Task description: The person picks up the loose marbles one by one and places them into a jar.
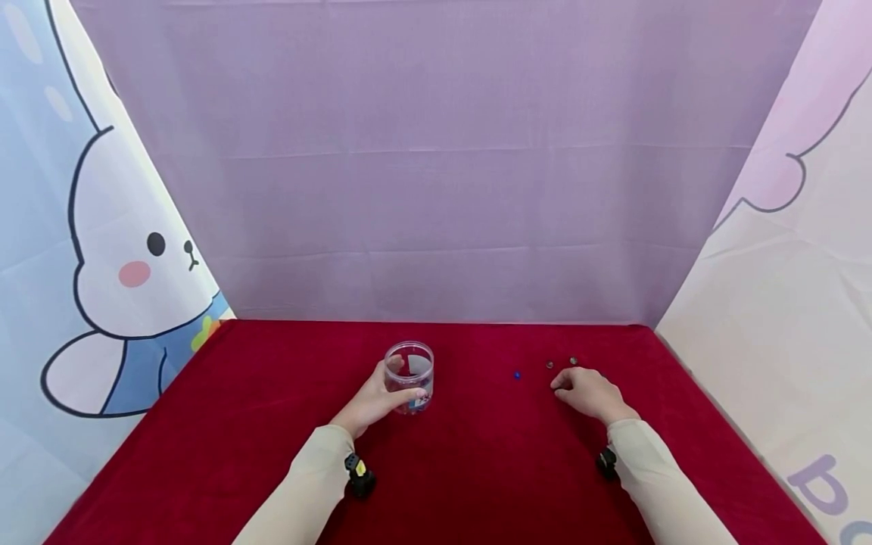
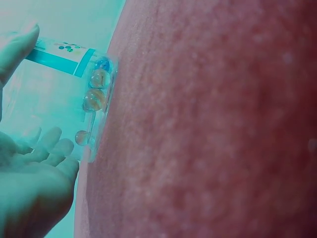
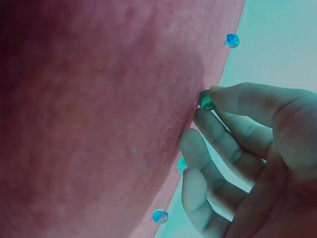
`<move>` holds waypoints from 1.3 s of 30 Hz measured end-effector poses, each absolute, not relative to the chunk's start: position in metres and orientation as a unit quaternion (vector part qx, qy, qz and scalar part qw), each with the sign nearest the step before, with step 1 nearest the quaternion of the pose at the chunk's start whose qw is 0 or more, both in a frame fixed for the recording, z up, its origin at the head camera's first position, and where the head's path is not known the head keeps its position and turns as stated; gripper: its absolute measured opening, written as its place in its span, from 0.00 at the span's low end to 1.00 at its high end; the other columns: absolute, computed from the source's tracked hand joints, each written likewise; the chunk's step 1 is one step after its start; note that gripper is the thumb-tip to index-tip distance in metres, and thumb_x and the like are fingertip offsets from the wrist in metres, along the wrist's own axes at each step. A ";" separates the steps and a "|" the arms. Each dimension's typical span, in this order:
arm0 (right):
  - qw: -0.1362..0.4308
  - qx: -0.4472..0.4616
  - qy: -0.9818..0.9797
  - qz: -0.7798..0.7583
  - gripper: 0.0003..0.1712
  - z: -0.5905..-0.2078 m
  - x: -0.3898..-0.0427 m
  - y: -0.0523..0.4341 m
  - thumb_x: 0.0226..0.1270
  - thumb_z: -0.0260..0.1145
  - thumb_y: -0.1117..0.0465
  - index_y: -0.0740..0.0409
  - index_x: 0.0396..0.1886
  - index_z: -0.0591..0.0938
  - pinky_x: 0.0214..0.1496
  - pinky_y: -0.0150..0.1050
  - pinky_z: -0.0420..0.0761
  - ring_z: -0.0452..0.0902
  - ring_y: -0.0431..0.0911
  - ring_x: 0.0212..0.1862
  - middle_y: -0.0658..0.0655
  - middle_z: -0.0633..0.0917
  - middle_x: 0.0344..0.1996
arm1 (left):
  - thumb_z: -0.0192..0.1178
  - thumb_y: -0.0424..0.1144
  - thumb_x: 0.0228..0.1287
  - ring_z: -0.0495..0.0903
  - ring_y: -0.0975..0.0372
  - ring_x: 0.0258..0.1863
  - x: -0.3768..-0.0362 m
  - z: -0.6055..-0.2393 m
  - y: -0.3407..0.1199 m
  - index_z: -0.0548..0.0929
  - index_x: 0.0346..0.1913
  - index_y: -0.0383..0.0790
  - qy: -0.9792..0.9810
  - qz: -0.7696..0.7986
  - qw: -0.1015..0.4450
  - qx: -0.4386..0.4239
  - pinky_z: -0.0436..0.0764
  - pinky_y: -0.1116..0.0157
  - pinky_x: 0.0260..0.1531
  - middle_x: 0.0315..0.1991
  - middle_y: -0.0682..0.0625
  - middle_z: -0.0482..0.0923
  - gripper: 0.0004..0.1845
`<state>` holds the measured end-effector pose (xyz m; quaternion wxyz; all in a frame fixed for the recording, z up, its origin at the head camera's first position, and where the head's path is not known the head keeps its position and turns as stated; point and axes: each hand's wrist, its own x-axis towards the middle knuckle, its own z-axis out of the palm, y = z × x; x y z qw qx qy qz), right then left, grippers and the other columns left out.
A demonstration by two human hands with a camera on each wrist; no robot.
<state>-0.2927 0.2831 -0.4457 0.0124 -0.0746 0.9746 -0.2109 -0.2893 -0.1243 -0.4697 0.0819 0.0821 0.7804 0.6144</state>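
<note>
On the red tabletop, near its middle, your left hand is wrapped round a clear plastic jar, thumb on one side and fingers curled on the other, which looks meant to steady the jar while the other hand works. The jar stands upright, long axis vertical, open mouth facing up; the left wrist view shows several glass marbles already lying against its bottom, under a teal label band. Your right hand rests well apart from the jar, to its right, palm down with the fingers bent toward the cloth. In the right wrist view the thumb and forefinger close on one small marble pressed against the tabletop, a pinch that suits so small and round a thing, which would likely roll away from a looser touch. More loose marbles lie just beyond the fingertips: a blue marble between the two hands, and two darker ones close to the knuckles. Being spheres, the marbles have no long axis or heading to speak of. Both sleeves lie low over the cloth.
</note>
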 end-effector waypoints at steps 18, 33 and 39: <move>0.002 -0.087 0.973 -0.213 0.09 -0.441 -0.290 0.284 0.67 0.68 0.62 0.55 0.45 0.88 0.44 0.56 0.79 0.80 0.50 0.44 0.55 0.86 0.42 | 0.75 0.53 0.55 0.65 0.50 0.66 -0.292 -0.471 -0.125 0.55 0.76 0.44 0.781 0.613 0.083 0.088 0.78 0.51 0.55 0.72 0.46 0.60 0.52; -0.025 -0.113 0.970 -0.212 0.09 -0.430 -0.286 0.270 0.69 0.68 0.60 0.54 0.47 0.88 0.45 0.54 0.81 0.80 0.54 0.51 0.57 0.85 0.49 | 0.74 0.52 0.57 0.62 0.49 0.68 -0.291 -0.470 -0.125 0.55 0.76 0.44 0.776 0.618 0.089 0.088 0.71 0.45 0.62 0.73 0.46 0.59 0.50; -0.036 -0.123 0.968 -0.217 0.10 -0.424 -0.284 0.264 0.69 0.68 0.61 0.55 0.47 0.87 0.44 0.53 0.81 0.80 0.54 0.50 0.54 0.85 0.47 | 0.74 0.52 0.57 0.62 0.49 0.69 -0.290 -0.470 -0.125 0.55 0.75 0.44 0.777 0.618 0.088 0.086 0.70 0.44 0.62 0.72 0.46 0.60 0.50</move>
